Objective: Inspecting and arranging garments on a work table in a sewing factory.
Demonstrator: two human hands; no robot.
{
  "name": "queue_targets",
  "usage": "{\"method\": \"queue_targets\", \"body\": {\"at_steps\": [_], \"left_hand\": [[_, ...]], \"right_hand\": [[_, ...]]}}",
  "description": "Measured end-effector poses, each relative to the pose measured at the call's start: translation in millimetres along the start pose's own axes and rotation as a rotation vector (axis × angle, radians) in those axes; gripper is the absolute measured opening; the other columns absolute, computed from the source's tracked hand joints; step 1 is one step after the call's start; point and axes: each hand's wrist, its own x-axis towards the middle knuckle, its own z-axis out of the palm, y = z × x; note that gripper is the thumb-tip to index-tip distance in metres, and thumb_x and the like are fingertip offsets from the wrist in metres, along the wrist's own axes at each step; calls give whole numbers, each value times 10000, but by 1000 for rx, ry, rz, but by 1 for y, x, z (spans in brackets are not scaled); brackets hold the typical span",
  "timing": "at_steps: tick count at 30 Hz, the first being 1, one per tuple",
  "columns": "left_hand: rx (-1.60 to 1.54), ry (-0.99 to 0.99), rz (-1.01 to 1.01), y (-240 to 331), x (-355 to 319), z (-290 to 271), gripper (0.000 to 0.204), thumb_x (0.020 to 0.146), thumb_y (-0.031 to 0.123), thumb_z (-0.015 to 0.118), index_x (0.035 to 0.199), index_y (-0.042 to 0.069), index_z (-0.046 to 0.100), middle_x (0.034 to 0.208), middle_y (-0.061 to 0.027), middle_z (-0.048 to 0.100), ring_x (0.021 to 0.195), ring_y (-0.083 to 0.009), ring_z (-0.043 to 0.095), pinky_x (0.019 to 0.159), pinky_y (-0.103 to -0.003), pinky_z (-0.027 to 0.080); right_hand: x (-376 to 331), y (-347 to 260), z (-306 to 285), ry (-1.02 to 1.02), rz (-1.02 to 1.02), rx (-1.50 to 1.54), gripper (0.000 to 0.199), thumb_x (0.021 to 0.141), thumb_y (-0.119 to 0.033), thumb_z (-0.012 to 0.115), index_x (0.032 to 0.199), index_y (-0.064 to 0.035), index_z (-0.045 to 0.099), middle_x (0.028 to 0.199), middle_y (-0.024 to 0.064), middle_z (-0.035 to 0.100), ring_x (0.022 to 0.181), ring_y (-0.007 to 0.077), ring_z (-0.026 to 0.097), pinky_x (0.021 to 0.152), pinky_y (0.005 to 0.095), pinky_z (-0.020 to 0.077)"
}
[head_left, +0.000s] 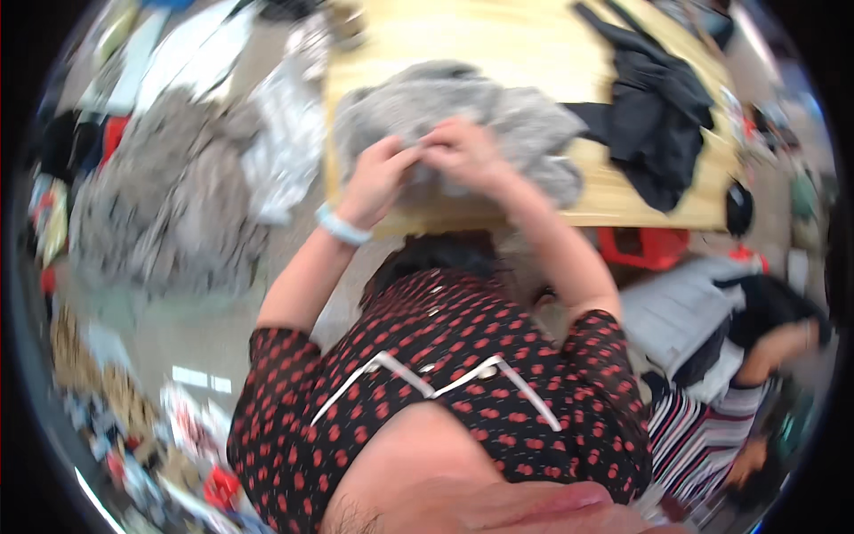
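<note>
I have the left hand [378, 182] and right hand [464, 158] close together over the grey fluffy cloth [534, 125], which lies heaped along the near edge of the yellow table [525, 31], toward its left side. The fingers of both look curled in, thumbs toward fingertips, but the blur keeps me from telling whether they pinch any of the cloth.

As far as I can judge, the work on this piece is partway: the cloth is on the table and under the hands, yet it is bunched, neither spread flat nor folded. I see nothing that marks it as finished, and I can't tell how much is left.

To the right on the same table I see a dark garment [663, 111], crumpled, with a strap-like part trailing up. Left of the table, a big grey-brown heap of cloth [169, 196] sits beside a shiny plastic sheet [289, 133]. A red bin [645, 247] shows below the table's right side, and a co-worker in a striped top [707, 436] is at lower right.
</note>
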Motion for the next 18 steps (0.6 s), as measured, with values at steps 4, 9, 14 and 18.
{"method": "queue_targets", "body": {"at_steps": [4, 9, 14, 18], "left_hand": [[304, 209, 216, -5, 8, 9, 106, 806, 104, 530, 863, 19, 559, 768, -3, 556, 700, -53, 488, 580, -215, 386], [769, 407, 511, -5, -5, 18, 173, 792, 101, 523, 694, -7, 431, 574, -97, 426, 551, -179, 429, 507, -315, 344], [799, 346, 497, -17, -22, 11, 109, 792, 75, 474, 764, -18, 424, 659, -188, 458, 601, -296, 461, 548, -373, 356], [579, 241, 135, -41, -34, -34, 97, 819, 98, 466, 761, 20, 469, 717, -69, 529, 675, -160, 488, 592, -295, 380]], "right_hand": [[6, 6, 12, 226, -36, 78, 134, 640, -139, 552, 667, -23, 615, 727, 128, 578, 756, 288, 542, 693, 366, 443], [-2, -8, 27, 339, 0, 106, 112, 640, -126, 548, 684, -35, 596, 794, 123, 545, 707, 295, 547, 629, 364, 454], [-16, -7, 46, 275, 86, 156, 109, 648, -143, 543, 678, -43, 573, 793, 126, 527, 714, 296, 542, 630, 371, 447], [-21, 3, 77, 87, -12, 185, 153, 656, -167, 551, 732, -35, 571, 785, 137, 550, 744, 315, 531, 668, 369, 439]]}}
